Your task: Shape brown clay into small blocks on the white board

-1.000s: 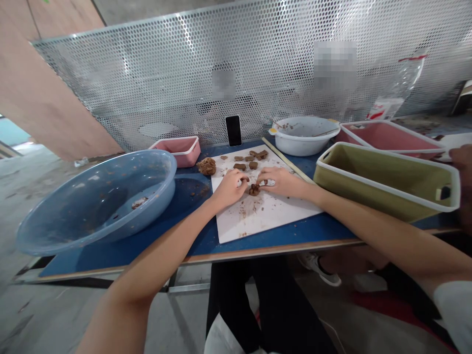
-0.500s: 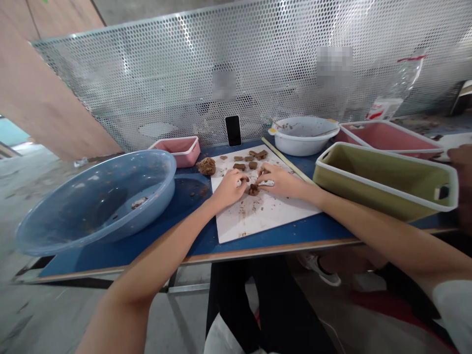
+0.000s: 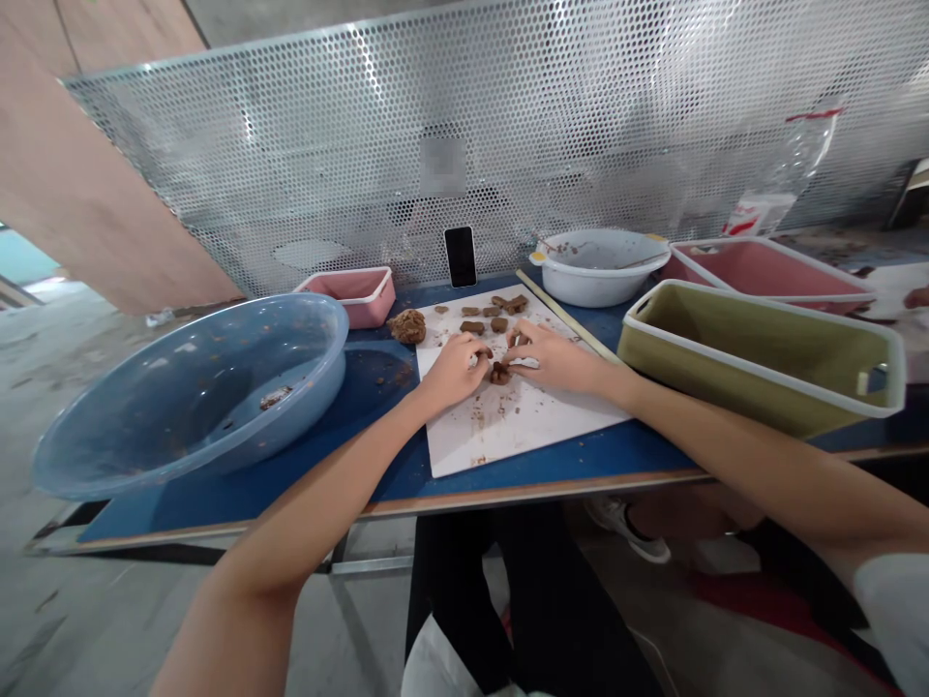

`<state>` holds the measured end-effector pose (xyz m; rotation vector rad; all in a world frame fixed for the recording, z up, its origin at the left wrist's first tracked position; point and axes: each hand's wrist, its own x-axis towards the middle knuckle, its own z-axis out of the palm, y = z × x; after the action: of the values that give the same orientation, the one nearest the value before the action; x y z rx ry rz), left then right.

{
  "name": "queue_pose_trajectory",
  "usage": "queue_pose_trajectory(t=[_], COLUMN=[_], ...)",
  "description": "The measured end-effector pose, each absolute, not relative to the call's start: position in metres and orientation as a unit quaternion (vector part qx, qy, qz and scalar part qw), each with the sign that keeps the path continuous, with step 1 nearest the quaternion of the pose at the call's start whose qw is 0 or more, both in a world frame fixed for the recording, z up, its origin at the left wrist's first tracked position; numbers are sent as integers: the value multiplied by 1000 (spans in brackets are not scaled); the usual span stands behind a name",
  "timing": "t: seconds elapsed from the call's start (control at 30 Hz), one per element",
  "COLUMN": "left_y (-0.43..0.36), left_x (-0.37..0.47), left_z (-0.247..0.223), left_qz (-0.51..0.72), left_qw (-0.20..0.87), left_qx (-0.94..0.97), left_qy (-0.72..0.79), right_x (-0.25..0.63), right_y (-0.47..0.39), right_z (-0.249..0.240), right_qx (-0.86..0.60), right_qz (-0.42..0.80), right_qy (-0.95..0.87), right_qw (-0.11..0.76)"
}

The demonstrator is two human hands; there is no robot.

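Observation:
A small lump of brown clay (image 3: pixel 500 374) sits on the white board (image 3: pixel 464 450), between my two hands. My right hand (image 3: pixel 548 358) has its thumb and fingers pressed around the lump's right side. On the lump's left, my left hand (image 3: pixel 457 368) is curled, with a bit of brown clay (image 3: pixel 488 354) at its fingertips. Several shaped clay pieces (image 3: pixel 473 328) lie along the far part of the board. A larger rough clay ball (image 3: pixel 407 326) rests at the board's far left corner. Crumbs are scattered around my hands.
A big blue basin (image 3: pixel 290 426) stands left, with a small pink bin (image 3: pixel 372 302) behind it. A phone (image 3: pixel 460 257) leans on the perforated panel. Right are a pale stick (image 3: pixel 566 319), a white basin (image 3: pixel 599 286), a green bin (image 3: pixel 740 378) and a pink bin (image 3: pixel 769 271).
My hands stay almost in place around the clay lump. At the right edge, another person's arm has drawn back, leaving only a little of the hand in view.

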<state>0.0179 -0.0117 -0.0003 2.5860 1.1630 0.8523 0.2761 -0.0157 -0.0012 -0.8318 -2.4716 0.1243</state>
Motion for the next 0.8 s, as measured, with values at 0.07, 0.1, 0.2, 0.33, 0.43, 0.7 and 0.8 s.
queue_pose_trajectory(t=[0.07, 0.1, 0.2, 0.33, 0.43, 0.7, 0.8], left_y=[-12, -11, -11, -11, -12, -13, -14], left_x=[18, 18, 18, 17, 15, 12, 13], left_z=[0, -1, 0, 0, 1, 3, 5], left_qz=[287, 288, 288, 287, 288, 295, 293], left_qw=[91, 91, 90, 91, 93, 90, 87], left_qx=[868, 868, 868, 868, 867, 863, 865], left_qy=[394, 395, 395, 396, 397, 401, 399], right_x=[275, 275, 275, 275, 276, 277, 279], right_y=[-18, -19, -19, -17, -17, -16, -15], right_z=[1, 2, 2, -2, -1, 6, 5], right_qx=[-305, -305, -306, -318, -331, -345, -344], right_qz=[46, 47, 47, 35, 19, 26, 25], right_qy=[-916, -916, -916, -914, -907, -903, -903], right_qw=[258, 257, 254, 248, 259, 256, 255])
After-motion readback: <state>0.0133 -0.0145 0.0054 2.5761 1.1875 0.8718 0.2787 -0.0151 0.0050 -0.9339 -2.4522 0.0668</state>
